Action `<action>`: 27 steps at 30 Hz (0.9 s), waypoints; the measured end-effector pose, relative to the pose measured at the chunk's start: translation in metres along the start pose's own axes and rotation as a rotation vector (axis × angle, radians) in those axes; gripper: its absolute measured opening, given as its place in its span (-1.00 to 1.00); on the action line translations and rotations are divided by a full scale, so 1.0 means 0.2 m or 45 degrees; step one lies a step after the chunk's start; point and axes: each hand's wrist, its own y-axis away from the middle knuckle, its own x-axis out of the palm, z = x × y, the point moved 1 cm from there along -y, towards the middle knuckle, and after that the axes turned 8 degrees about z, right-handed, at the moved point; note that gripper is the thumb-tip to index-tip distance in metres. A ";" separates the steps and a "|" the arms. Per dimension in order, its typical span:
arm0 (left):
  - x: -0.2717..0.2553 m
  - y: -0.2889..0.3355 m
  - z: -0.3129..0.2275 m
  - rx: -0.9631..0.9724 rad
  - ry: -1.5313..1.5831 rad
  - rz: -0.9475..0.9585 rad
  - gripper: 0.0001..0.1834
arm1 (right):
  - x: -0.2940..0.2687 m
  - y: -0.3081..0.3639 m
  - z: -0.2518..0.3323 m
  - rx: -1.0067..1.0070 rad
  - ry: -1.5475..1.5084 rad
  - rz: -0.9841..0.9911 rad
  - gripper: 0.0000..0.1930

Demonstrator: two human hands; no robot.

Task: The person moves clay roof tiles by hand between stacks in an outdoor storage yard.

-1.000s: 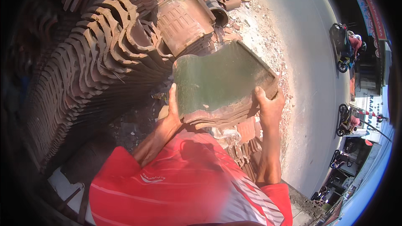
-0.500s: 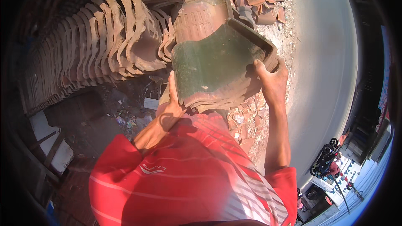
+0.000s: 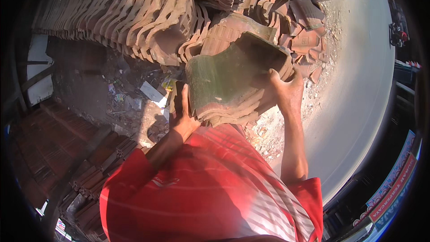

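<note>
Far left: one white panel (image 3: 39,74), upright, with a bed of reddish-brown tiles (image 3: 58,145) below it at the lower left. Upper left: a long row of wavy clay roof tiles (image 3: 130,11), set on edge, close against one another. Beneath the row: dark ground with scattered litter and a white flat piece (image 3: 152,93). Left of centre: the left hand (image 3: 184,118), gripping the near left corner of a stack of curved roof tiles (image 3: 228,80), thumb upright along its edge, other fingers largely hidden. Centre: the stack itself, held between the two hands, in front of the wearer's red shirt (image 3: 188,192); top tile greenish and dark, lower layers pinkish brown at the near edge. Directly beyond it: a ribbed tile (image 3: 217,36), partly covered from view. Right of centre: the right hand (image 3: 289,89), clasping the stack's right end, thumb over the upper face. Upper right: broken tiles (image 3: 309,40), loosely heaped beside a grey road (image 3: 354,80). Far right: a motorcycle (image 3: 397,35) and, lower, a banner (image 3: 394,188). Differences from one second ago: both hands keep the same hold on the stack; the wavy row, formerly down the left side, now lies across the upper left; the bed of reddish-brown tiles has come into view; the stack covers more of the ribbed tile.
</note>
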 end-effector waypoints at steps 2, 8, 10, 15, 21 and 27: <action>0.04 -0.05 -0.04 0.292 -0.366 -0.135 -0.34 | -0.02 -0.06 0.02 0.023 0.026 0.068 -0.44; 0.09 -0.15 -0.04 0.257 -0.361 -0.196 -0.55 | 0.03 -0.25 0.25 -0.027 0.054 0.242 -0.39; 0.12 -0.26 -0.05 0.100 1.078 -0.130 -0.56 | 0.08 -0.37 0.35 -0.234 0.191 0.298 -0.32; 0.18 -0.51 -0.13 -0.020 2.845 -0.147 -0.57 | 0.20 -0.58 0.63 -0.478 0.428 0.258 -0.20; 0.13 -0.54 -0.03 0.052 2.841 -0.393 -0.59 | 0.43 -0.75 0.83 -0.644 0.615 0.332 -0.22; 0.17 -0.60 0.16 -0.260 2.045 -0.787 -0.59 | 0.61 -0.77 0.76 -0.747 0.486 0.343 -0.34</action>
